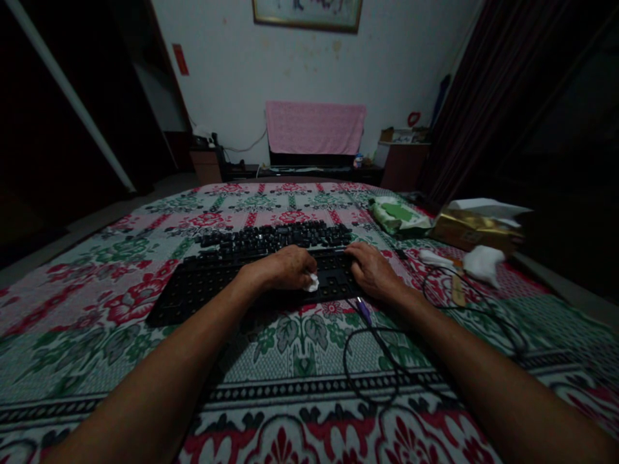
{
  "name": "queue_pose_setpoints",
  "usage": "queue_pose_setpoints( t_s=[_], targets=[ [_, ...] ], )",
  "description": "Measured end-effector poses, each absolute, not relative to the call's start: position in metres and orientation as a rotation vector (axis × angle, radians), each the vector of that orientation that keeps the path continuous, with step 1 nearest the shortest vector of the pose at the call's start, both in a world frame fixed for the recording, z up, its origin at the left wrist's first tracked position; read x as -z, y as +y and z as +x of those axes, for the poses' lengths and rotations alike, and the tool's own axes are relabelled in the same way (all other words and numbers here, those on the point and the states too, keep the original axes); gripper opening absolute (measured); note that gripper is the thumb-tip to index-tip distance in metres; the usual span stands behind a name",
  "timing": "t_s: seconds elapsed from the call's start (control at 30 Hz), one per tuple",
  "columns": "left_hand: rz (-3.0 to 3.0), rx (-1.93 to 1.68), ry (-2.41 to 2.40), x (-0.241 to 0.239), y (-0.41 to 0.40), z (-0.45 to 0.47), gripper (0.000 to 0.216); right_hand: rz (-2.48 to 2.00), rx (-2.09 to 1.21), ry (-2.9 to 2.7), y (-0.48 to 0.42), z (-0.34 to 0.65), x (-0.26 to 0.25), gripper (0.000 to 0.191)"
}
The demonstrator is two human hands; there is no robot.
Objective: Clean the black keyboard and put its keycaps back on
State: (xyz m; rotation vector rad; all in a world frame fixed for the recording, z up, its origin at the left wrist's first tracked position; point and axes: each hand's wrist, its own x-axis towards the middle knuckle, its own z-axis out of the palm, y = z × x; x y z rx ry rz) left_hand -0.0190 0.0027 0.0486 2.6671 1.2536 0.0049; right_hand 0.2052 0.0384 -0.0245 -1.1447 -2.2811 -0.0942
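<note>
A black keyboard frame (203, 283) lies on the flowered bedspread (145, 283), and a pile of loose black keycaps (275, 235) sits just behind it. My left hand (285, 267) rests on the frame with its fingers closed on a small white wad of tissue (312, 282). My right hand (370, 270) lies fingers-down on the frame's right end, partly curled. I cannot see anything in it. The keyboard's black cable (387, 361) loops over the spread below my right wrist, ending in a purple plug (363, 310).
A green and white packet (399, 216) and a gold tissue box (476, 229) lie at the right. Crumpled white tissues (483, 263) sit near the box. A pink cloth (314, 127) covers a screen on the far cabinet. The dark room's floor lies left.
</note>
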Motion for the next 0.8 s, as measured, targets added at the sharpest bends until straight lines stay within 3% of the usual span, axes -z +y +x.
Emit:
queue_pose_setpoints(
  t_s=[0.8],
  targets=[
    [2.71,-0.169,1.496,-0.031,0.019,-0.027,0.023,-1.151,0.111,-2.29,0.039,0.205,0.025,0.033]
  ],
)
